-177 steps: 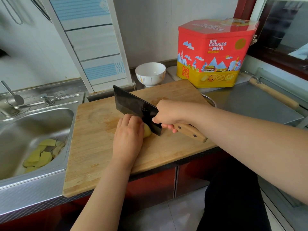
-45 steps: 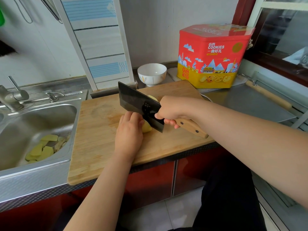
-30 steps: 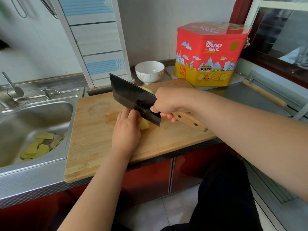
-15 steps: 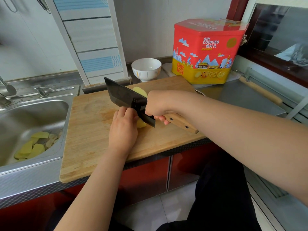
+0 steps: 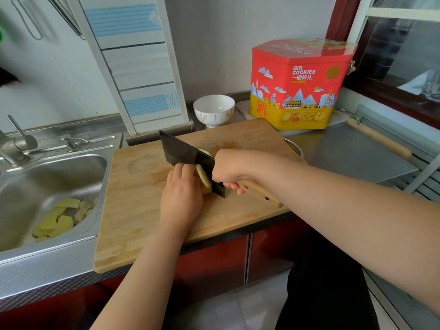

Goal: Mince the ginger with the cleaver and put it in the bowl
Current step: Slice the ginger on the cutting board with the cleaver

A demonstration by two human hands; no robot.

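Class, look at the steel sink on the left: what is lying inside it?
Inside the steel sink, pale yellow-green peel slices lie piled near its right wall. The basin's far-left part runs out of frame, so anything there cannot be seen.

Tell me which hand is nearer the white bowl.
Right. The right hand grips the cleaver handle nearer the board's far edge, in front of the white bowl. The left hand holds the ginger closer to the person.

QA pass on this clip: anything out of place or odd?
Yes: yellowish peelings lie loose in the sink. The cutting board overhangs the sink rim and counter front. The bowl is empty.
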